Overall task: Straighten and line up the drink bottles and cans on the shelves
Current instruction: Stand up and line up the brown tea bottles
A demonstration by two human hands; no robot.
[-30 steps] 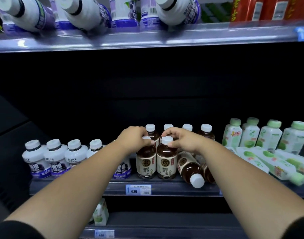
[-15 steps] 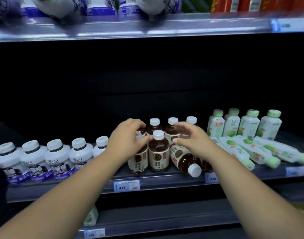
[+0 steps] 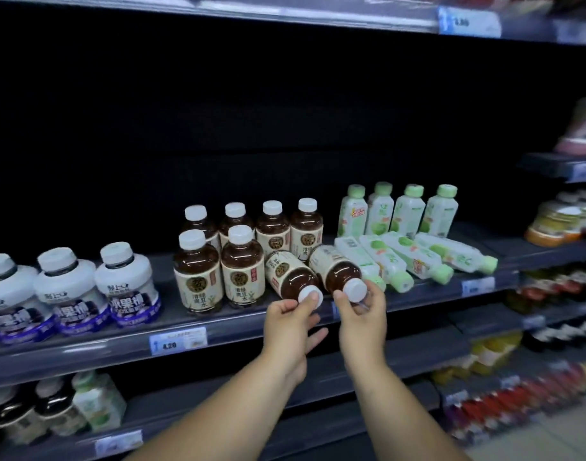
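Shifting off the upright brown bottles (image 3: 218,271): left hand (image 3: 293,319) now pinches the cap of one toppled bottle (image 3: 290,276), right hand (image 3: 363,314) the other (image 3: 338,272). Both lie at the shelf's (image 3: 85,344) front edge, ready for standing.

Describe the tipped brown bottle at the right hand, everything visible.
The tipped brown bottle is clear plastic with dark brown drink, a cream label with a round dark emblem and a white screw cap. It lies on its side on the shelf, cap toward the front edge. The right hand has fingers at its cap. A second fallen bottle lies beside it.
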